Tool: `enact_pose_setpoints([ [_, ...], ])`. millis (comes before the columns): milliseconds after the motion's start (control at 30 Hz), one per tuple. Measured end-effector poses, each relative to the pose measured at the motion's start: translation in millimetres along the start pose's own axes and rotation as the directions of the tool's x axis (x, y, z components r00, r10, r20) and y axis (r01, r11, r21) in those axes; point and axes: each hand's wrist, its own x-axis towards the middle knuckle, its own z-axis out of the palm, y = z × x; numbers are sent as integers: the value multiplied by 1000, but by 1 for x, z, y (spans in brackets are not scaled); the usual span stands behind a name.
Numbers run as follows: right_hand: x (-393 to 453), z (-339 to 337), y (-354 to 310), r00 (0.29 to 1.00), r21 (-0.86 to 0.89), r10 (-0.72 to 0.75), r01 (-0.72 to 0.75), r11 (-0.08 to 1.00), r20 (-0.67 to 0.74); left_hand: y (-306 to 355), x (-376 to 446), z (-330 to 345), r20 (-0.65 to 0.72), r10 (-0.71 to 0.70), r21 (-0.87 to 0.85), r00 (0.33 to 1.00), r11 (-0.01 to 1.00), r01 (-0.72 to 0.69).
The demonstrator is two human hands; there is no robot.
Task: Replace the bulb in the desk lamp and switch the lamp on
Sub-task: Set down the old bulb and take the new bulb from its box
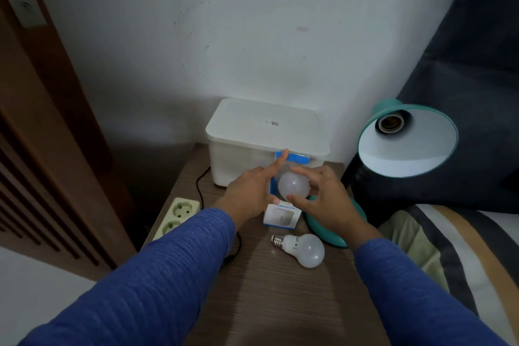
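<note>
A white bulb (293, 185) sticks dome-up out of a blue and white box (292, 158) at the middle of the wooden bedside table (280, 298). My left hand (250, 191) holds the box's left side, index finger on its open flap. My right hand (325, 199) pinches the bulb with thumb and fingers. A second white bulb (304, 248) with pen marks lies on its side nearer me, its screw base pointing left. The teal desk lamp's shade (407, 143) faces me at the right, unlit, its socket (390, 123) holding no bulb. Its teal base (331, 233) sits under my right wrist.
A white lidded plastic bin (264, 135) stands against the wall behind the box. A small box marked "humidifier" (282, 216) lies below my hands. A power strip (179, 216) and black cable (200, 188) sit at the table's left edge. Bedding and a dark pillow are at right.
</note>
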Motion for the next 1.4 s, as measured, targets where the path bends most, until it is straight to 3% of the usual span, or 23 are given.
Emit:
enact_pose_setpoints([
  [367, -10, 6, -9, 998, 12, -12, 13, 1000, -55, 3, -1, 0, -4, -27, 58, 1000, 998, 27],
  [500, -20, 15, -4, 979, -19, -54, 51, 999, -196, 4, 0, 0, 15, -39, 55, 999, 998, 38],
  [633, -34, 14, -8, 911, 56, 23, 1, 998, -411, 7, -2, -1, 9, -71, 26, 997, 997, 70],
  [800, -43, 5, -13, 860, 23, -5, 20, 1000, -511, 14, -16, 1, -153, -3, -55, 988, 998, -6],
  [1000, -44, -4, -19, 823, 33, 39, -25, 999, -566, 19, -31, 7, -339, -35, -137, 940, 991, -12],
  [1200, -46, -3, -23, 810, 65, 70, -40, 997, -583, 15, -35, 11, -339, -125, -123, 933, 988, 88],
  [1400, -45, -1, -22, 817, 59, 77, -53, 997, -572, 13, -33, 10, -326, -131, -99, 936, 990, 104],
])
